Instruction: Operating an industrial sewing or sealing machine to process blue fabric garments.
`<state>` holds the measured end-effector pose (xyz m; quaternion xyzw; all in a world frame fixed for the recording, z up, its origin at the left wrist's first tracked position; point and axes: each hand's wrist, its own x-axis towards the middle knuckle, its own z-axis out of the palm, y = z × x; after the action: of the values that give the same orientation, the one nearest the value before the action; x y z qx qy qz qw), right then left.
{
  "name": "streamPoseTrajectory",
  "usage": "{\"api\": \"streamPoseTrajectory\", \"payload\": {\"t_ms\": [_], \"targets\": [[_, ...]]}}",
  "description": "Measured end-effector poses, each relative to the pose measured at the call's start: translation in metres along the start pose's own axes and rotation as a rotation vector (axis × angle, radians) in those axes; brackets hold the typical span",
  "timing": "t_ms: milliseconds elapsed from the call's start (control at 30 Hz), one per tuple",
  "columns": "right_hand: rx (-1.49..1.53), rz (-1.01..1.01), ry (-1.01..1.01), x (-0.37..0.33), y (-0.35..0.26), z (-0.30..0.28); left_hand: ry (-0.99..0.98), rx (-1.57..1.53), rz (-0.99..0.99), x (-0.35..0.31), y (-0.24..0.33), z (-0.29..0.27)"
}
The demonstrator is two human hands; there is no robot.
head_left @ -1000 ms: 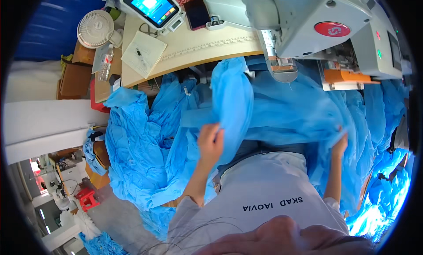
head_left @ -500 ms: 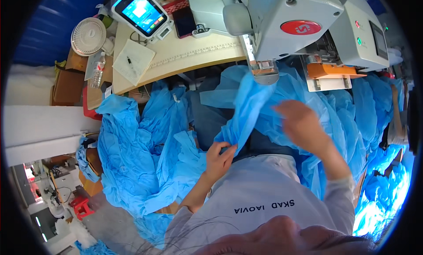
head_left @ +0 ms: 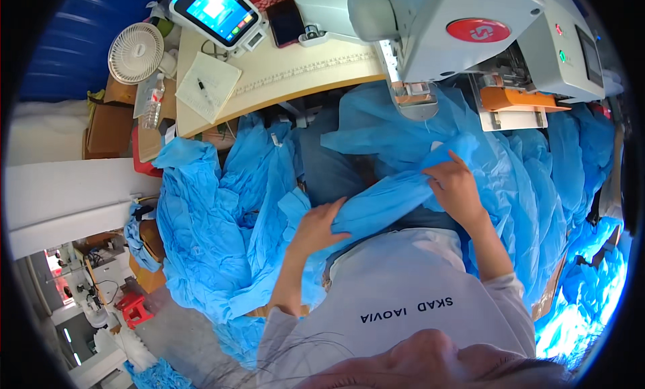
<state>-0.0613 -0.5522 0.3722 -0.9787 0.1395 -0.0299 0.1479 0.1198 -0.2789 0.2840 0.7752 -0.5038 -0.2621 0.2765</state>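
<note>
A long, tube-like length of thin blue fabric [head_left: 386,202] stretches across my lap, shaped like a garment sleeve. My left hand [head_left: 314,229] grips its left end between thumb and fingers. Toward the upper right end, my right hand [head_left: 457,191] is closed on the same fabric, with fingers curled over its edge. The sewing machine's arm end [head_left: 416,107] is just above and left of my right hand, apart from the held length. More sheer blue fabric [head_left: 396,130] spreads under the machine and behind the held piece.
Crumpled blue fabric [head_left: 201,234] heaps on the left, and further blue garments [head_left: 568,147] hang at right. The curved worktable [head_left: 289,73] carries a notepad [head_left: 208,87] with a pen, a phone [head_left: 285,23] and a screen device [head_left: 215,16]. A fan [head_left: 136,53] and bottle [head_left: 154,101] stand left.
The fabric has come away from the machine's arm end and now lies slanted across my lap. My right hand, blurred and apart before, now grips it. My left hand has shifted slightly left.
</note>
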Motion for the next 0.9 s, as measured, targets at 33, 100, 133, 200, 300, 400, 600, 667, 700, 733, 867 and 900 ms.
{"api": "streamPoseTrajectory", "payload": {"t_ms": [33,100,133,200,300,400,600,667,700,733,867,900], "targets": [[0.148,0.091,0.142,0.000,0.000,-0.005,-0.117,0.021,-0.060,0.005,-0.008,-0.009],[0.300,0.196,0.293,-0.002,-0.002,-0.020,-0.292,-0.039,-0.164,0.006,-0.015,-0.034],[0.398,0.311,0.291,-0.004,-0.003,-0.028,-0.231,0.059,-0.070,0.003,-0.012,-0.049],[0.493,0.419,0.300,-0.008,-0.005,-0.042,-0.092,0.359,-0.054,-0.009,0.005,-0.077],[0.489,0.509,0.493,-0.016,-0.002,-0.055,0.356,0.595,-0.158,-0.057,0.049,-0.112],[0.585,0.440,0.471,-0.019,0.003,-0.052,0.670,0.806,-0.064,-0.072,0.069,-0.092],[0.641,0.479,0.397,-0.014,-0.002,-0.034,0.317,0.333,-0.161,-0.023,0.070,-0.008],[0.623,0.458,0.434,-0.012,-0.011,-0.034,0.411,0.230,-0.003,0.015,0.081,0.015],[0.628,0.482,0.436,-0.012,-0.016,-0.036,0.451,0.197,0.035,0.037,0.087,0.023],[0.626,0.489,0.457,-0.013,-0.019,-0.038,0.482,0.182,0.089,0.058,0.089,0.025],[0.496,0.514,0.563,-0.020,-0.019,-0.055,0.451,0.089,0.257,0.111,0.084,0.004],[0.382,0.566,0.610,-0.021,-0.014,-0.060,0.308,0.016,0.232,0.115,0.081,-0.008]]}}
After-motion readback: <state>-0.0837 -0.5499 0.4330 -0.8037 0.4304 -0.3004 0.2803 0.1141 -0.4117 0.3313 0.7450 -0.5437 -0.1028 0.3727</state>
